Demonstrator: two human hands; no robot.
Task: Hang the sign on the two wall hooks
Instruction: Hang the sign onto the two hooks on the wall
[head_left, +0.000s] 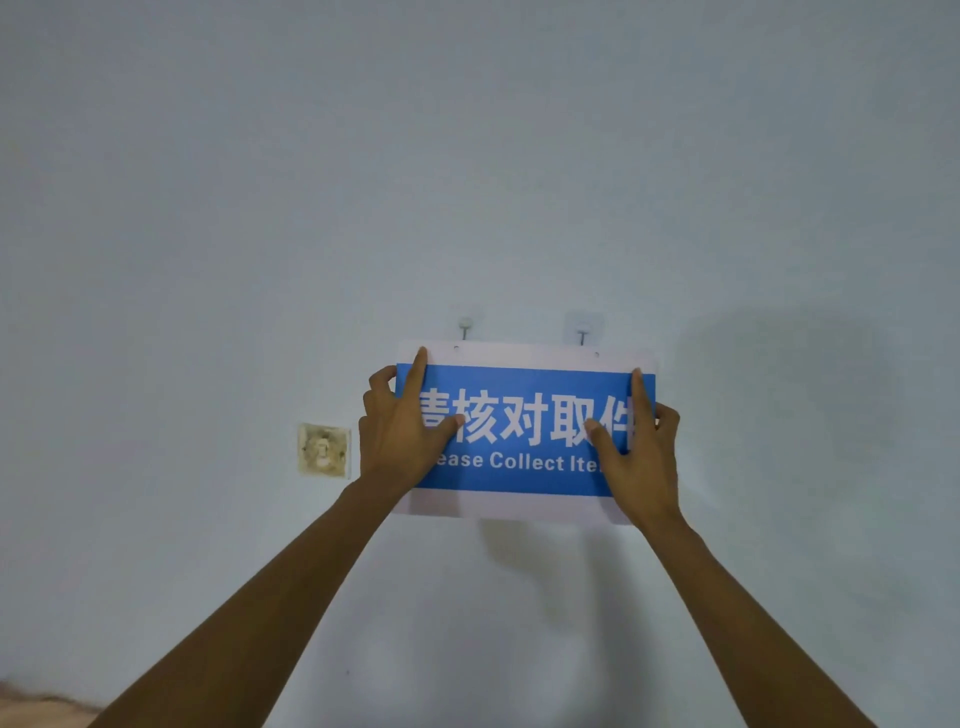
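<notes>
While both arms reach up at the pale wall (467, 156), the sign (524, 431) sits flat against it, held at either end. Left hand (402, 423): forefinger stretched up to the sign's top-left corner, thumb pressed on the blue face, other fingers curled round the left edge. Right hand (636, 447): forefinger straight up along the right end, thumb on the blue face, remaining fingers wrapped behind the right edge. Both hands grip the sign.

Sign: blue panel, white Chinese characters, English line below partly hidden by the hands, pale border all round. Two small holes in the top border, one near each end. It tilts slightly, right end lower.

Left hook (464, 327) and right hook (583, 331) stand just above the top edge. Left hook is right over the left hole; the right hole lies a little to the right of its hook. Whether either hook is through a hole, cannot tell.

Stained socket plate (323, 450) on the wall, just left of the left hand. Sign's shadow falls below it.
</notes>
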